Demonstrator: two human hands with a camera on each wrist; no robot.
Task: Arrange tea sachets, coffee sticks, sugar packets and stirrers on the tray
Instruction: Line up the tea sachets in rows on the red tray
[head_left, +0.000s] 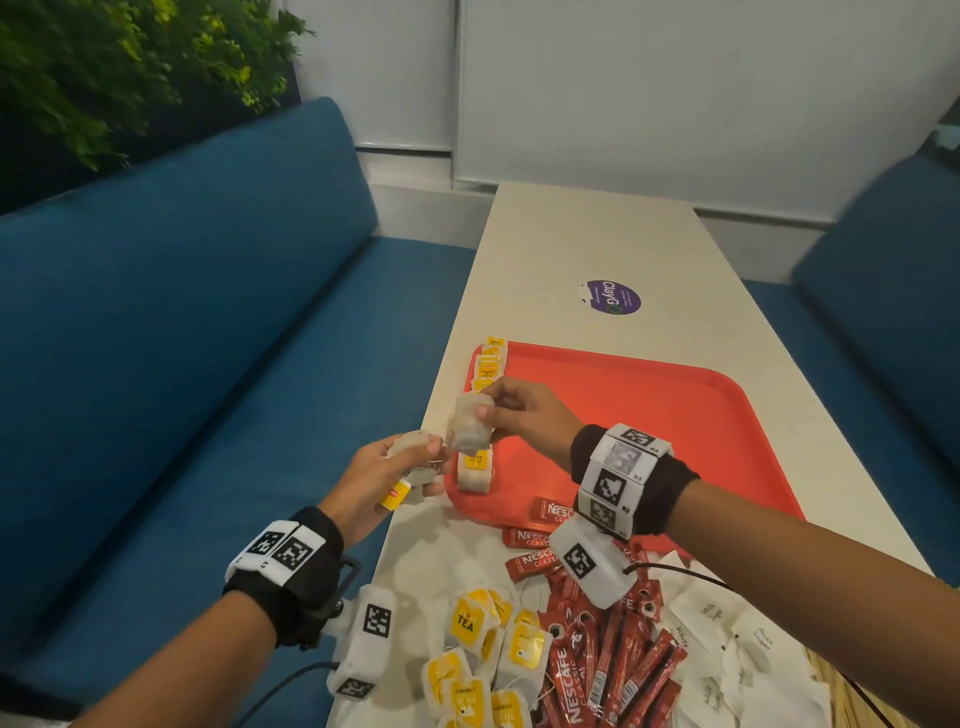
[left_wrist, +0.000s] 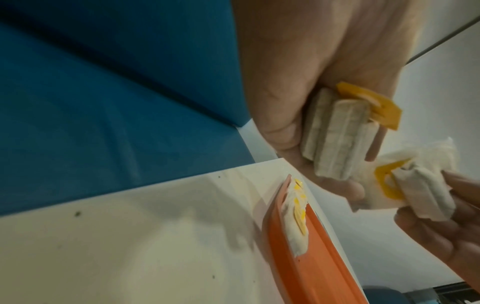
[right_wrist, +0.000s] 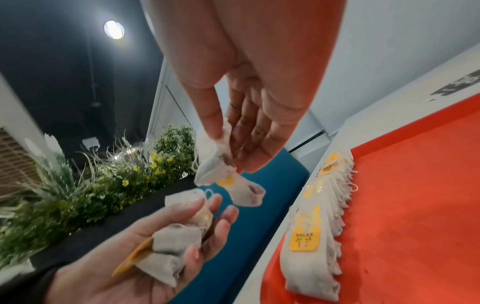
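Observation:
My left hand (head_left: 387, 475) holds a small stack of tea sachets (left_wrist: 340, 139) with yellow tags beside the table's left edge; the same stack (right_wrist: 176, 242) shows in the right wrist view. My right hand (head_left: 511, 410) pinches one tea sachet (head_left: 470, 423) between thumb and fingers just above the left side of the red tray (head_left: 649, 415); it also appears as a pinched sachet (right_wrist: 221, 164). A row of tea sachets (head_left: 480, 415) lies along the tray's left rim, seen closer as overlapping sachets (right_wrist: 319, 236).
Near the table's front lie loose tea sachets (head_left: 483, 654), red coffee sticks (head_left: 602, 654) and white sugar packets (head_left: 727, 644). A purple sticker (head_left: 613, 297) sits on the white table (head_left: 597, 239) beyond the tray. Blue benches (head_left: 182, 338) flank both sides.

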